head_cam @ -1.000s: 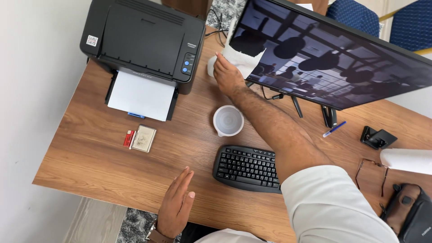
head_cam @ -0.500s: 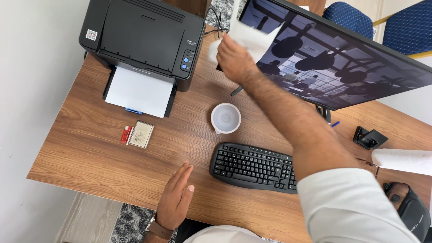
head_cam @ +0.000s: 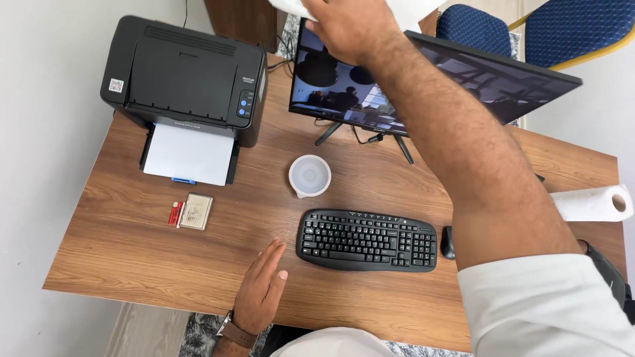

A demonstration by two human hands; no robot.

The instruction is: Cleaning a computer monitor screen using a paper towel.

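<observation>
The left hand (head_cam: 259, 291) is lying flat on the wooden surface (head_cam: 132, 258) at the near edge, its fingers (head_cam: 268, 259) stretched out, close together and clamped on nothing; it is staying where it was a second ago. Just to the right of those fingers the black keyboard (head_cam: 367, 239) is sitting, with a dark mouse (head_cam: 448, 242) at its far end. Beyond the fingers a white cup (head_cam: 309, 176) is standing open and untouched, and off to their left a small card case with a red item (head_cam: 192, 211) is lying near the black printer (head_cam: 185, 76) and its sheet of paper (head_cam: 188, 154).

The right hand (head_cam: 344, 26) is reaching high at the far side, over the top edge of the monitor (head_cam: 476, 82). It is gripping a white paper towel (head_cam: 413, 10), fingers closed around it, though the sheet is mostly cut off by the frame. A second ago this hand was pressing the towel low on the screen's left corner; it has since been rising up the panel, so the wiping looks to be moving from the lower screen toward the top edge. A paper towel roll (head_cam: 592, 203) is lying far to the right.
</observation>
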